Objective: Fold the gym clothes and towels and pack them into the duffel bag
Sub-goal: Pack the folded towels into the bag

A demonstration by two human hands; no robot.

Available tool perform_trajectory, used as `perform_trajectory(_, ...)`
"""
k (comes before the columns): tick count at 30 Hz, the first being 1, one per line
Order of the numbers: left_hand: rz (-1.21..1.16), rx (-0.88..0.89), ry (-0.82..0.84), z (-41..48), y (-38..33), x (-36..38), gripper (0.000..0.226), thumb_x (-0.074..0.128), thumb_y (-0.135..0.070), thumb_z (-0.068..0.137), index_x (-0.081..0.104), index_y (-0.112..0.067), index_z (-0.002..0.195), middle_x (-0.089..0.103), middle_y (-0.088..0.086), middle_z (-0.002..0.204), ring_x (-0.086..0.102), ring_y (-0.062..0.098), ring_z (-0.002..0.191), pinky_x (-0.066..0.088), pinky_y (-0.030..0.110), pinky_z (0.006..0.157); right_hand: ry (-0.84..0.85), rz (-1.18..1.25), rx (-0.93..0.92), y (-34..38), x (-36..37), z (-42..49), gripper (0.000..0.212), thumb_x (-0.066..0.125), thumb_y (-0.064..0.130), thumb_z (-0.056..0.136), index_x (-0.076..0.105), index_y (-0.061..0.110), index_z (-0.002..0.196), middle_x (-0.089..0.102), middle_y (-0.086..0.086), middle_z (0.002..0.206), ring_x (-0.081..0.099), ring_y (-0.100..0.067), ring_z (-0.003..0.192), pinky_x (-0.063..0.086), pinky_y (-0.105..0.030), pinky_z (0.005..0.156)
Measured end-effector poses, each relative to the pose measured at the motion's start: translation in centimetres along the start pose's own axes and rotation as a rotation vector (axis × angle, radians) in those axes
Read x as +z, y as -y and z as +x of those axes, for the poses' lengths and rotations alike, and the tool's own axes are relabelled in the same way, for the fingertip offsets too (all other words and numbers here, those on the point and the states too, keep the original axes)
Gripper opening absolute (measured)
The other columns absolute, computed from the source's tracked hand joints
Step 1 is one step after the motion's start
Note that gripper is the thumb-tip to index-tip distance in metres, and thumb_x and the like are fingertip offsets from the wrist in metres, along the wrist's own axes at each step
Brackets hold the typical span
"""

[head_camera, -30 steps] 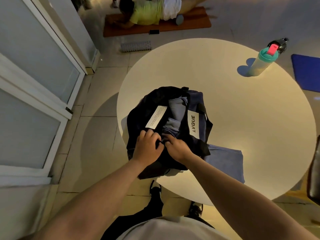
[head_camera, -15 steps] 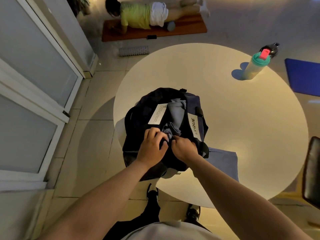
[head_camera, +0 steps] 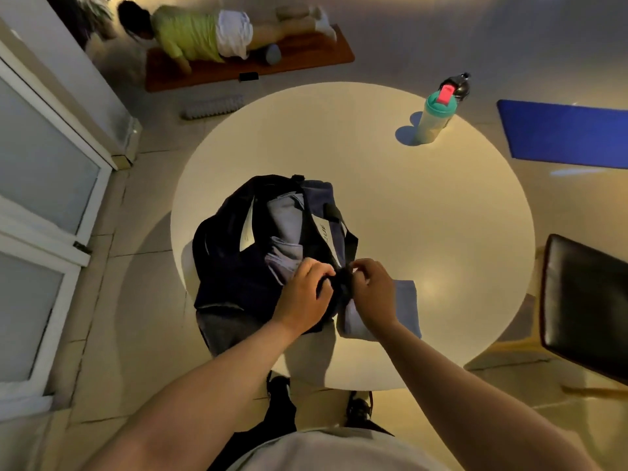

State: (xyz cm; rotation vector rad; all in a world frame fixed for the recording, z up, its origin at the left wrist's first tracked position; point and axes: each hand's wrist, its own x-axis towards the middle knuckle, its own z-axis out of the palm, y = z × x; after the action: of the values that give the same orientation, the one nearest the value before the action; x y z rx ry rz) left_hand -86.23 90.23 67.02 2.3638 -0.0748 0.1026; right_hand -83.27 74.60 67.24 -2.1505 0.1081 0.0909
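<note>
Duffel bag (head_camera: pixel 238 266), dark navy, sits on the near left part of the round white table (head_camera: pixel 407 215), its left end hanging over the rim and its mouth open on blue-grey clothes (head_camera: pixel 285 226) packed inside. Half a second ago both hands worked at the middle of the opening's near edge; now they have shifted to the bag's near right corner. The white label (head_camera: pixel 247 229) on the left flap, which lay flat before, now shows almost edge-on. The left hand (head_camera: pixel 304 294) has its fingers curled round a bunch of dark fabric at that corner, and the right hand (head_camera: pixel 372 288) pinches the same dark bunch from the other side, knuckles up. The two hands hide exactly what they hold, strap or zip end. A folded blue-grey cloth (head_camera: pixel 406 307) lies on the table touching the bag, partly under the right wrist. At the far right edge of the table stands a shaker bottle (head_camera: pixel 431 120) with a teal lid and red cap. A black chair (head_camera: pixel 584 300) stands to the right, a blue mat (head_camera: pixel 564 134) beyond it. Across the room a person (head_camera: pixel 200 32) lies on an orange mat (head_camera: pixel 306 56).
</note>
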Motion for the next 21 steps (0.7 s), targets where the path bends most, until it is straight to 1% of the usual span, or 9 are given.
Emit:
perform_trajectory(3, -0.199, -0.126, 0.158, 0.2, -3.0, 3.4, 0.019, 0.054, -0.016, 0.099, 0.071, -0.016, 0.108, 0.068, -0.003, 0.1, 0.059, 0.002, 0.085, 0.045, 0.016, 0.076, 0.106, -0.097, 0.237, -3.2, -1.6, 0.6, 0.025, 0.045, 0.015, 0.103, 0.066, 0.012, 0.117, 0.071, -0.009, 0.111, 0.064, -0.021, 0.091, 0.057, -0.036, 0.084)
perform_trajectory(5, -0.224, -0.348, 0.29, 0.7, -3.9, 6.3, 0.028, 0.054, -0.018, 0.099, 0.069, -0.015, 0.123, 0.07, 0.004, 0.116, 0.066, 0.015, 0.102, 0.052, 0.028, 0.083, 0.182, -0.144, 0.325, -5.0, -2.9, 0.8, 0.027, 0.047, 0.011, 0.101, 0.067, 0.01, 0.119, 0.07, -0.013, 0.116, 0.065, -0.025, 0.095, 0.056, -0.039, 0.088)
perform_trajectory(8, -0.133, -0.553, 0.5, 0.7, -4.2, 10.0, 0.052, 0.057, -0.02, 0.095, 0.049, -0.02, 0.147, 0.036, 0.007, 0.158, 0.043, 0.028, 0.139, 0.043, 0.039, 0.11, 0.315, -0.31, 0.468, -8.0, -4.4, 0.8, 0.039, 0.052, 0.023, 0.099, 0.057, 0.021, 0.137, 0.059, -0.015, 0.132, 0.055, -0.031, 0.118, 0.045, -0.033, 0.094)
perform_trajectory(11, -0.09, -0.641, 0.571, 0.8, -4.6, 12.3, 0.063, 0.056, -0.018, 0.096, 0.034, -0.026, 0.154, 0.025, 0.007, 0.16, 0.041, 0.032, 0.136, 0.043, 0.042, 0.109, 0.449, -0.228, 0.645, -11.4, -5.0, 0.6, 0.057, 0.06, 0.034, 0.089, 0.046, 0.031, 0.143, 0.048, -0.018, 0.138, 0.049, -0.035, 0.122, 0.046, -0.04, 0.102)
perform_trajectory(13, -0.032, -0.651, 0.609, 1.1, -5.2, 13.5, 0.068, 0.055, -0.014, 0.098, 0.024, -0.025, 0.157, 0.016, 0.011, 0.163, 0.034, 0.035, 0.142, 0.038, 0.041, 0.112, 0.495, -0.035, 0.739, -13.1, -5.2, 0.3, 0.055, 0.067, 0.024, 0.081, 0.054, 0.027, 0.135, 0.051, -0.015, 0.132, 0.058, -0.033, 0.111, 0.055, -0.046, 0.095)
perform_trajectory(15, 0.054, -0.677, 0.616, 1.5, -5.9, 14.3, 0.071, 0.052, -0.014, 0.101, 0.014, -0.026, 0.16, 0.002, 0.014, 0.166, 0.017, 0.037, 0.15, 0.025, 0.041, 0.117, 0.462, 0.001, 0.742, -14.4, -5.2, 0.1, 0.038, 0.068, 0.016, 0.076, 0.063, 0.027, 0.112, 0.047, -0.011, 0.123, 0.058, -0.034, 0.104, 0.058, -0.046, 0.09)
perform_trajectory(17, 0.075, -0.694, 0.597, 1.5, -6.1, 14.9, 0.071, 0.05, -0.014, 0.102, 0.011, -0.03, 0.16, -0.006, 0.015, 0.166, 0.011, 0.037, 0.152, 0.023, 0.041, 0.117, 0.406, 0.016, 0.719, -14.9, -5.4, -0.3, 0.03, 0.066, 0.015, 0.069, 0.067, 0.027, 0.097, 0.049, -0.01, 0.12, 0.06, -0.034, 0.099, 0.06, -0.045, 0.083)
perform_trajectory(19, -0.004, -0.738, 0.528, 1.4, -5.8, 15.3, 0.072, 0.056, -0.013, 0.099, 0.02, -0.028, 0.158, 0.006, 0.018, 0.165, 0.022, 0.038, 0.148, 0.029, 0.04, 0.114, 0.324, 0.105, 0.701, -14.4, -6.0, -0.6, 0.034, 0.065, 0.009, 0.073, 0.071, 0.025, 0.102, 0.056, -0.011, 0.123, 0.064, -0.032, 0.097, 0.062, -0.036, 0.072)
perform_trajectory(21, -0.086, -0.744, 0.476, 1.1, -5.5, 15.4, 0.071, 0.063, -0.015, 0.094, 0.028, -0.023, 0.155, 0.029, 0.018, 0.158, 0.037, 0.038, 0.141, 0.036, 0.038, 0.11, 0.263, 0.179, 0.659, -13.1, -6.9, -0.9, 0.041, 0.063, -0.002, 0.084, 0.067, 0.015, 0.121, 0.061, -0.011, 0.125, 0.064, -0.028, 0.105, 0.061, -0.035, 0.079)
